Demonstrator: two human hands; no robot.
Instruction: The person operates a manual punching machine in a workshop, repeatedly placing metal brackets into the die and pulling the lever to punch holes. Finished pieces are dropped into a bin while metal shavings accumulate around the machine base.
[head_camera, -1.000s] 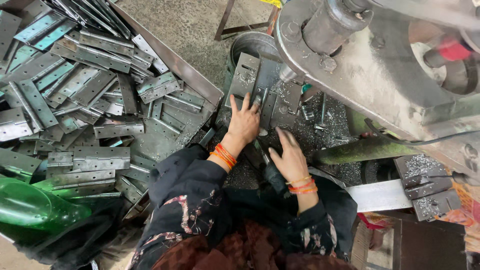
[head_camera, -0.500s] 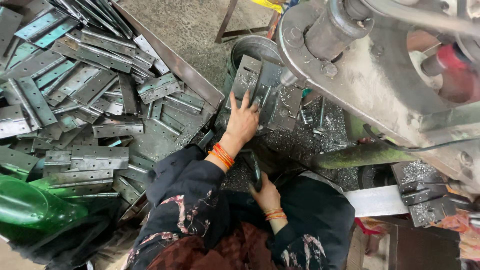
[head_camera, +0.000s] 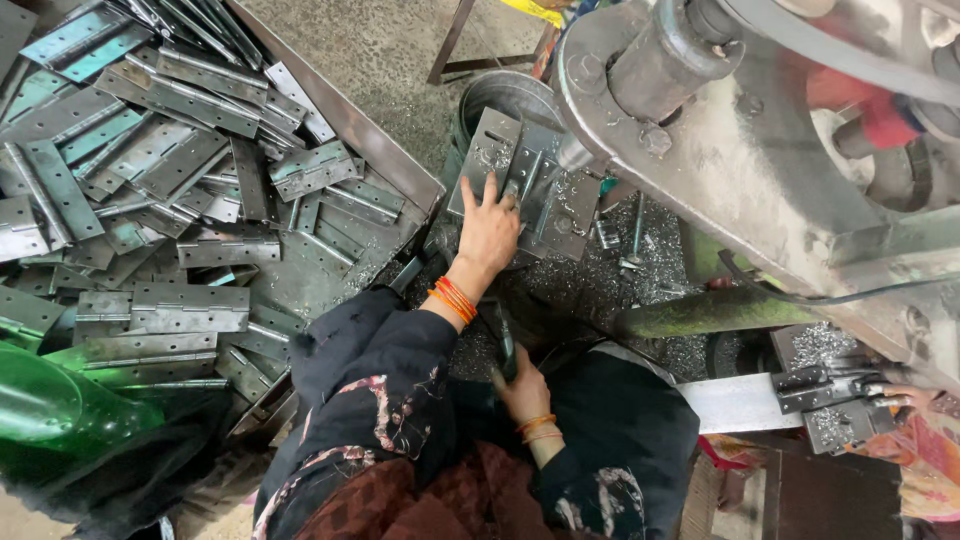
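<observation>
1. Left hand (head_camera: 487, 228) lies flat, fingers spread, on the hinge plate (head_camera: 525, 180) at the press bed (head_camera: 600, 270).
2. Right hand (head_camera: 522, 385) is closed around a dark lever (head_camera: 507, 345) near the lap.
3. Seat the plate square; keep fingertips outside the punch (head_camera: 575, 152).

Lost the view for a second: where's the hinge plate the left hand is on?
Head view, centre top: the hinge plate lies under the left hand, beneath the grey press, right of the hinge pile.
</observation>
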